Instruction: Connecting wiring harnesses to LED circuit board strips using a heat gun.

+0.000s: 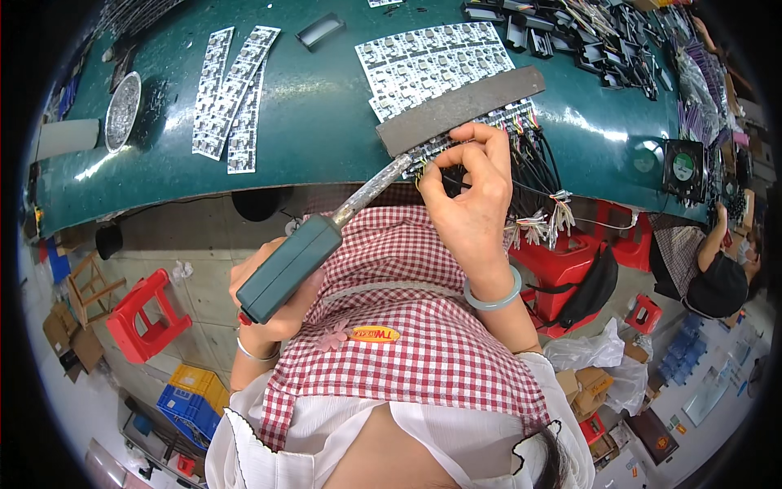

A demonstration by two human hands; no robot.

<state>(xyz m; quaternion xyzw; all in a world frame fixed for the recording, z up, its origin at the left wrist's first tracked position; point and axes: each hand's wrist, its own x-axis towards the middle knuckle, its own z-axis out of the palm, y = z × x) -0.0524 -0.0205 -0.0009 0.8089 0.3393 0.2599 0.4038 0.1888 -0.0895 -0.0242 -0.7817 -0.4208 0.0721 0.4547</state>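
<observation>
My left hand (292,316) is closed around the dark green body of a soldering gun (291,267). Its metal barrel slants up to the right, and the tip meets the near edge of a circuit-board panel (436,59). At that same edge my right hand (476,200) pinches a thin wire (419,178) between thumb and forefinger, close to the tip. A flat dark grey bar (460,110) lies across the panel, just beyond both. Several black cables (533,171) hang from the panel's near edge to the right of my right hand.
Loose board strips (236,98) and a round metal dish (123,112) lie on the left of the green table (318,106). Black plastic housings (586,41) are heaped far right. Red stools (147,316) stand below; another person (713,273) works at the right.
</observation>
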